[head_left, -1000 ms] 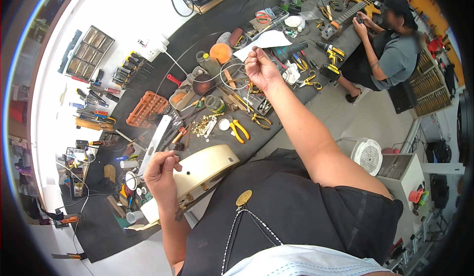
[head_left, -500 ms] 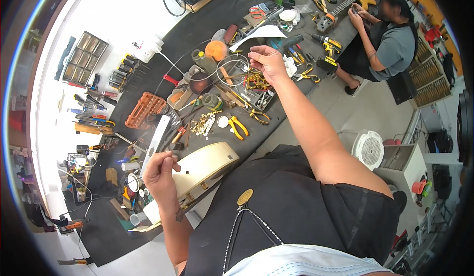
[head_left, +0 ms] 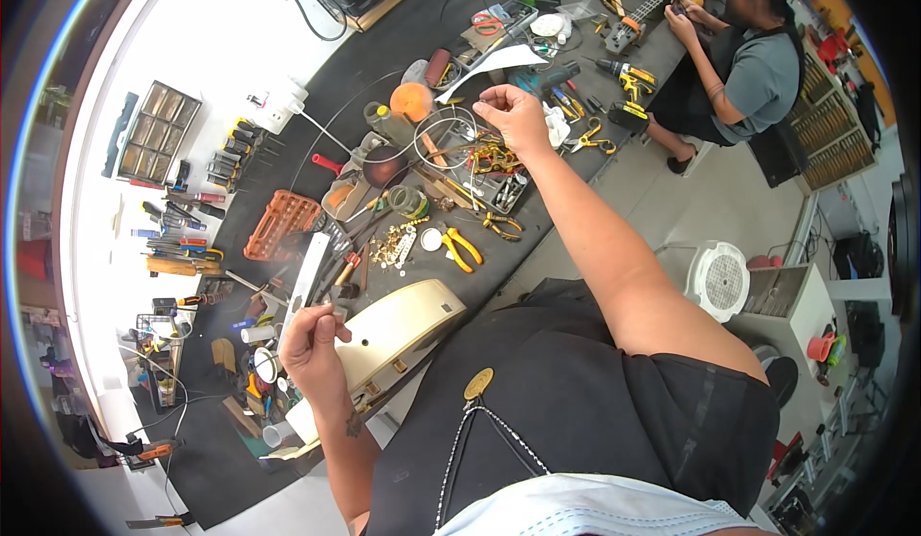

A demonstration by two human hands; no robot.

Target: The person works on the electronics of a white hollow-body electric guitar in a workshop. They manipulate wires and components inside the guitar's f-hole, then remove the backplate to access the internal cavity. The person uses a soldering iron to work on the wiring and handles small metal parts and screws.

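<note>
My left hand (head_left: pixel 315 349) is raised over the left part of a cream guitar body (head_left: pixel 408 320), its thumb and fingertips pressed together. Further off, my right hand (head_left: pixel 516 119) is held above the cluttered bench with its fingers pinched too. Whatever either pinch holds is too thin or small to make out. Beside the right hand is a loop of pale cable (head_left: pixel 418 148). Between the hands lie yellow-handled pliers (head_left: pixel 462 250), a round white lid (head_left: pixel 431 239), scattered brass-coloured small parts (head_left: pixel 391 246) and a glass jar (head_left: pixel 409 202).
An orange tool case (head_left: pixel 281 225) and a long metal ruler (head_left: pixel 305 282) lie toward the wall. Screwdrivers (head_left: pixel 226 165) hang on a rack. At the far right, a person (head_left: pixel 758 80) sits near a yellow bass guitar (head_left: pixel 662 8) and a cordless drill (head_left: pixel 633 77). A white stool (head_left: pixel 718 279) stands behind me.
Both hands keep their pinches. My right hand has shifted slightly left, while the left hand has barely moved. The view has tilted a little.
</note>
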